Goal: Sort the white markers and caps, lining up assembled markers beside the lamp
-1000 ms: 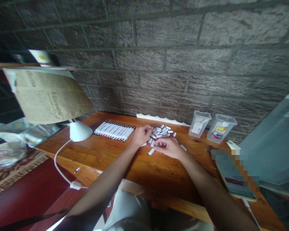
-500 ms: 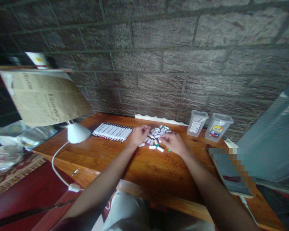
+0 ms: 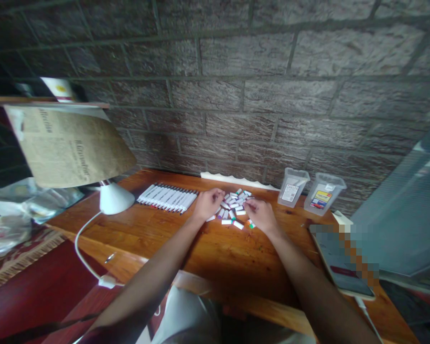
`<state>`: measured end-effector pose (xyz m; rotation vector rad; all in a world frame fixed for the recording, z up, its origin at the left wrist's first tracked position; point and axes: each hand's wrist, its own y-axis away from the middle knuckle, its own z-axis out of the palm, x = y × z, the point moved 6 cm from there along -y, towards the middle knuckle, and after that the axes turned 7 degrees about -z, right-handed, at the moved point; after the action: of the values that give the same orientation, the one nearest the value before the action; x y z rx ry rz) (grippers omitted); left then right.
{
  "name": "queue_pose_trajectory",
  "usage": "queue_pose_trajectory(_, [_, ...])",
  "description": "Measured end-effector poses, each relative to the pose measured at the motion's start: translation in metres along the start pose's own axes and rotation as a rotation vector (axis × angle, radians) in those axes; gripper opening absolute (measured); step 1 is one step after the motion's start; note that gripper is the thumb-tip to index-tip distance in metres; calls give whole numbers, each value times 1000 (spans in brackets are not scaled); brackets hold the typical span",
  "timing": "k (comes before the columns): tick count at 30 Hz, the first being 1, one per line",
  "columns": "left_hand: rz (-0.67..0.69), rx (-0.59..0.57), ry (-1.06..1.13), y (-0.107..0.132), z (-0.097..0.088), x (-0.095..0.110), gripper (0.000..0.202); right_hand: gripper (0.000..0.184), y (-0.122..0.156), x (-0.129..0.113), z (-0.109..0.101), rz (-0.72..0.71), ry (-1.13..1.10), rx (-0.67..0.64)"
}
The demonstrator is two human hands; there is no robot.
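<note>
Loose white marker caps (image 3: 232, 222) with coloured ends lie in a scattered pile on the wooden desk (image 3: 229, 248). My left hand (image 3: 208, 204) rests at the pile's left edge, fingers curled and closed; what they hold, if anything, is hidden. On the pile's right side my right hand (image 3: 261, 215) has its thumb and fingers pinched together close to the caps. Too little shows between those fingertips to name. Left of my left hand, several white markers (image 3: 168, 197) lie side by side in a row, their uncapped tips toward me.
A lamp (image 3: 116, 198) stands at the desk's left, its cord hanging over the front edge. Two clear plastic containers (image 3: 294, 188) stand at the back right. A tablet (image 3: 344, 265) with a cable lies on the right. A brick wall (image 3: 215, 95) rises behind.
My right hand has shifted slightly right, uncovering more caps near the middle and lower right of the pile. My left hand stays nearly in place. The view has tilted a little.
</note>
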<state>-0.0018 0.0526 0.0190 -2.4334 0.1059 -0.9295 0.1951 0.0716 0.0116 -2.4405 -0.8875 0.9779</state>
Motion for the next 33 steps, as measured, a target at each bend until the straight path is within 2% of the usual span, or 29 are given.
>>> queue_pose_trajectory(3, [16, -42, -131, -1, 1, -1, 24, 20, -1, 10, -3, 52, 31, 55])
queue_pose_trajectory(6, [51, -131, -261, 0, 5, -3, 27, 20, -1, 15, -5, 81, 43, 91])
queue_pose_trajectory(11, [83, -267, -321, 3, 17, -8, 25, 21, -1, 14, -3, 75, 23, 93])
queue_pose_trajectory(20, [45, -297, -326, 7, 20, 3, 25, 20, 0, 8, -1, 50, -20, 97])
queue_pose_trajectory(27, [45, -297, -275, 5, 21, -2, 28, 21, 1, 9, 3, 52, -15, 82])
queue_pose_trajectory(33, [90, -317, -320, 6, 22, 0, 32, 22, 1, 12, 7, 62, -29, 71])
